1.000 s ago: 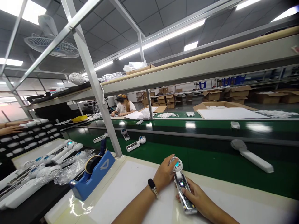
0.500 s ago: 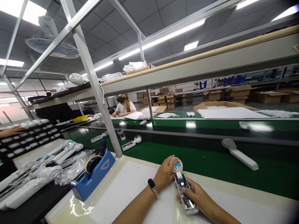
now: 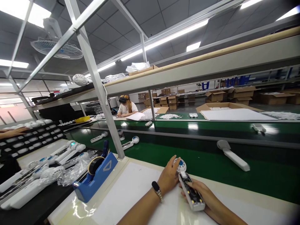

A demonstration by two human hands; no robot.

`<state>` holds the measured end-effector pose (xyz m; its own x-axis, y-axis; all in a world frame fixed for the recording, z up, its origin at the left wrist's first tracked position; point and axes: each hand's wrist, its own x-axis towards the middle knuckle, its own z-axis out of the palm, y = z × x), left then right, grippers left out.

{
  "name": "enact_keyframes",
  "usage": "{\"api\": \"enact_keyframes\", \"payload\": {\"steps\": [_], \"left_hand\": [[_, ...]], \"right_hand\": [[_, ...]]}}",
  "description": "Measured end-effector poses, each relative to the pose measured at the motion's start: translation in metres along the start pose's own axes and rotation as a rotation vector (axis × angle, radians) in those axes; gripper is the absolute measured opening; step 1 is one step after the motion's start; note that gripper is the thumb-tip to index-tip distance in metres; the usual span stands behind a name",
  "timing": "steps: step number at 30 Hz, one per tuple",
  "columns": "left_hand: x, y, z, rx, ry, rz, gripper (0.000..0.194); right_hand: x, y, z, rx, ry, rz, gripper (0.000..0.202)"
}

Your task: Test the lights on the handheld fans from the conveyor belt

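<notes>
The small fan (image 3: 193, 197) is slanting over the worktop (image 3: 134, 184), its long axis running from 11 to 5 o'clock. From 8 o'clock, the left hand (image 3: 168, 177), fingers slightly bent, is steadying the round head (image 3: 182, 166); from 3 o'clock, the nearer right hand (image 3: 203, 191) is curling around the handle (image 3: 196, 201), thumb on top.

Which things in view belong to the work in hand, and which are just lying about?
In hand:
- white plastic round-headed fan, handle open, held by left hand and right hand

Apparently lying about:
- blue plastic tape dispenser
- crumpled clear plastic wrapping
- yellow shallow tray
</notes>
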<state>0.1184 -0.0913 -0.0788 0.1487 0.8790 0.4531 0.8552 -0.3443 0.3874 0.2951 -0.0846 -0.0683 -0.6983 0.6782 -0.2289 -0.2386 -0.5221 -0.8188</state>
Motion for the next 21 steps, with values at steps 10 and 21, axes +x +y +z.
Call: {"api": "enact_keyframes", "payload": {"steps": [10, 21], "left_hand": [[-0.002, -0.001, 0.001, -0.002, 0.041, 0.006, 0.064], [-0.001, 0.009, -0.007, -0.014, -0.01, -0.014, 0.047]], "right_hand": [[0.051, -0.032, -0.045, -0.212, 0.17, -0.301, 0.091], [0.047, -0.069, -0.15, -1.277, 1.158, -0.538, 0.055]]}}
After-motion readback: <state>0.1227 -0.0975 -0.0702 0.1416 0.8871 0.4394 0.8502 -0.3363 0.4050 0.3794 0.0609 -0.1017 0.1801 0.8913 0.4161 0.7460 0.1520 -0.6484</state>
